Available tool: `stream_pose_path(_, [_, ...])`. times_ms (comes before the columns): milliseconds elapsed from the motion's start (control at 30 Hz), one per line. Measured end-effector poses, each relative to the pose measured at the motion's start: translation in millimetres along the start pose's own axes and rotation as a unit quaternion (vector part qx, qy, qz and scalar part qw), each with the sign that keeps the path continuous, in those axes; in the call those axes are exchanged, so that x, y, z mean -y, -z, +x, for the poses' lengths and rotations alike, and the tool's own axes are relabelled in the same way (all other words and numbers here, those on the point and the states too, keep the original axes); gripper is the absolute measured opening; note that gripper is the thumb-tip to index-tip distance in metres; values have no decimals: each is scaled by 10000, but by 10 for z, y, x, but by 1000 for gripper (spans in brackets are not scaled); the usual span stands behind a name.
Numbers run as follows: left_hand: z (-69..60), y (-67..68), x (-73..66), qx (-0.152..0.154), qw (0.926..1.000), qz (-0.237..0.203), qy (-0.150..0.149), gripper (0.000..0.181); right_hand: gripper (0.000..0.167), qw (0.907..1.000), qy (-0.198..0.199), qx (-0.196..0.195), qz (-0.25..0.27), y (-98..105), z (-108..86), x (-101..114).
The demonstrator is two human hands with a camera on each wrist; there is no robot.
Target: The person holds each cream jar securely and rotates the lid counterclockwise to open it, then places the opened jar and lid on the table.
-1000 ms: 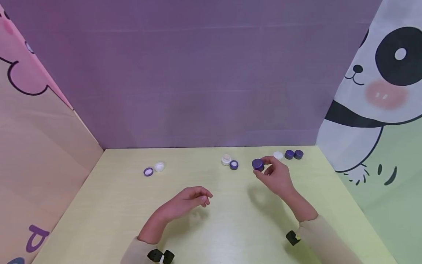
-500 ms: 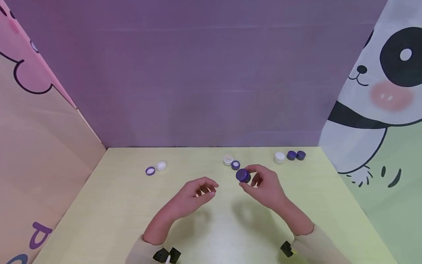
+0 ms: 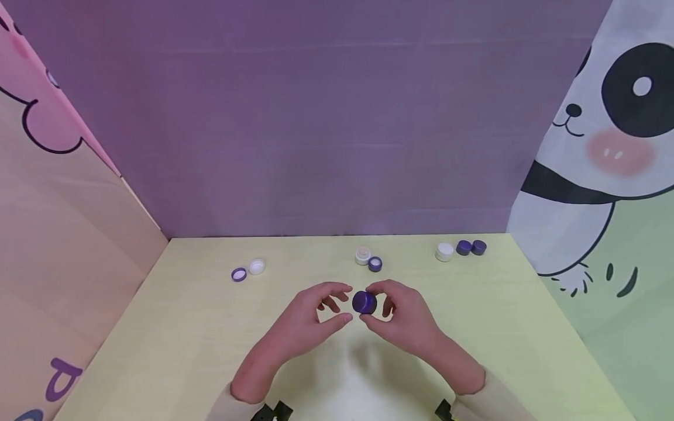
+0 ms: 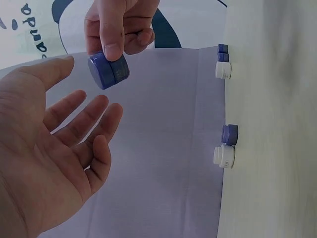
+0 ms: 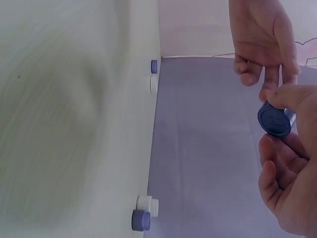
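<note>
My right hand (image 3: pixel 402 316) pinches a small purple lidded jar (image 3: pixel 364 302) between thumb and fingers, above the table. The jar is tilted, its lid (image 4: pixel 101 70) towards my left hand and its flat base (image 5: pixel 275 121) facing the right wrist camera. My left hand (image 3: pixel 310 318) is held just left of the lid, thumb and fingers spread apart. In the left wrist view a gap shows between the left fingers (image 4: pixel 94 116) and the jar. Nothing is in the left hand.
At the back middle stand a lidless white jar (image 3: pixel 363 255) and a lidless purple jar (image 3: pixel 375 264). A purple lid (image 3: pixel 239 274) and a white lid (image 3: pixel 257 266) lie at left. A white jar (image 3: pixel 444 252) and two purple jars (image 3: pixel 464 247) stand back right, before the purple wall (image 3: pixel 337 128).
My right hand has carried the purple jar leftward and nearer to me from the back right. My left hand has moved slightly right, and its thumb and fingers have spread wider.
</note>
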State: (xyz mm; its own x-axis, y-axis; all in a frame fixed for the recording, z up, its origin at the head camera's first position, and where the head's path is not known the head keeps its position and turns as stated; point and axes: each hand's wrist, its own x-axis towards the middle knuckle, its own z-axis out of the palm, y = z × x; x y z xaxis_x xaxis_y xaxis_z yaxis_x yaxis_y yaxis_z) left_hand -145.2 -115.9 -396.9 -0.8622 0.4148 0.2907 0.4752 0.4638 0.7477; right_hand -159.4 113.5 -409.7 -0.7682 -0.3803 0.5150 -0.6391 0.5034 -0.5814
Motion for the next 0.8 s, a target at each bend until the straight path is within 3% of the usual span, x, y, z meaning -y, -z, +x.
stream_pose_path(200, [-17, -8, 17, 223, 9995, 142, -145, 49, 40, 9996, 130, 79, -243, -67, -41, 87])
stream_pose_path(533, [-10, -32, 38, 296, 9949, 624, -734, 30, 34, 9997, 37, 190, -163, -121, -68, 148])
stream_pose_path(800, [-20, -64, 63, 414, 9915, 1073, -601, 32, 32, 9999, -128, 74, -70, -160, -28, 158])
